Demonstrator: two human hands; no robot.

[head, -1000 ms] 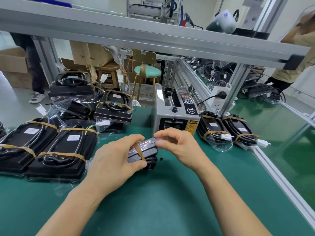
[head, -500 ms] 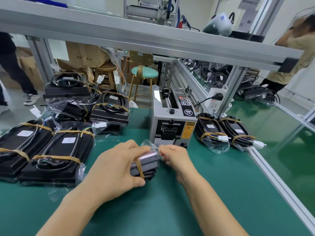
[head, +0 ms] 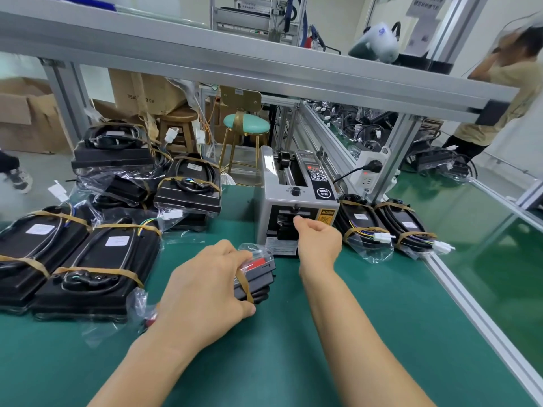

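My left hand [head: 205, 292] grips a small black unit [head: 258, 276] wrapped in clear plastic with a tan band round it, held just above the green mat [head: 293, 362]. My right hand [head: 318, 240] is up at the front slot of the grey tape dispenser [head: 296, 207], fingers curled with the fingertips at the outlet. Whether it pinches a piece of tape I cannot tell.
Bagged black units with tan bands lie at the left [head: 97, 265] and in a pile behind [head: 188, 189]. Two more [head: 364, 224] rest right of the dispenser. An aluminium rail [head: 482, 321] edges the mat. A person [head: 499, 92] stands at the far right.
My right hand let go of the small unit and rose to the tape dispenser's outlet. My left hand kept hold of the unit and lowered it slightly.
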